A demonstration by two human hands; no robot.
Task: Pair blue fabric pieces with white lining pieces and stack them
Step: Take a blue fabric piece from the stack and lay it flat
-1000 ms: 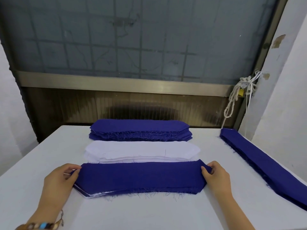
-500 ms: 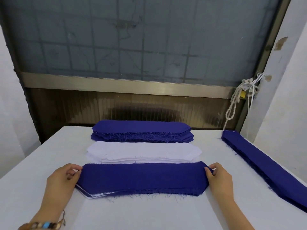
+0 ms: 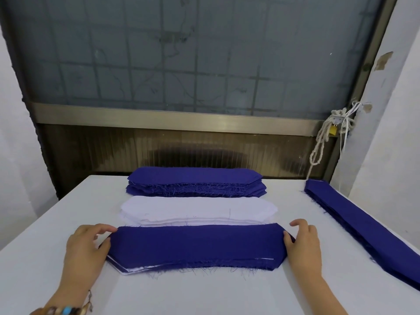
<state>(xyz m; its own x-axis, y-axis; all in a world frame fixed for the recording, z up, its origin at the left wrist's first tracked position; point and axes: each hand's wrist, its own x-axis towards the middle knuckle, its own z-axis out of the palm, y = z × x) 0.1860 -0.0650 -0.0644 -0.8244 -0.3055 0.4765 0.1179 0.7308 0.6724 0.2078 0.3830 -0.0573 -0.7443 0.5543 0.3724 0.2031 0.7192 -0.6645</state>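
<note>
A blue fabric piece (image 3: 195, 244) lies across the near table on top of a white lining piece (image 3: 136, 269), whose edge shows along the front left. My left hand (image 3: 86, 248) pinches the blue piece's left tip. My right hand (image 3: 303, 244) pinches its right tip, thumb on the cloth. Behind it sits a stack of white lining pieces (image 3: 197, 211), and farther back a stack of blue fabric pieces (image 3: 195, 181).
A long pile of paired blue pieces (image 3: 363, 226) runs along the right side of the white table (image 3: 204, 294). Behind the table are a dark panel and a window. A knotted rope (image 3: 322, 142) hangs at the back right, and a white wall stands close on the right.
The blue piece has been drawn flatter and squarer over the white lining. Both hands stay at its ends, and the right hand's fingers have lifted slightly.
</note>
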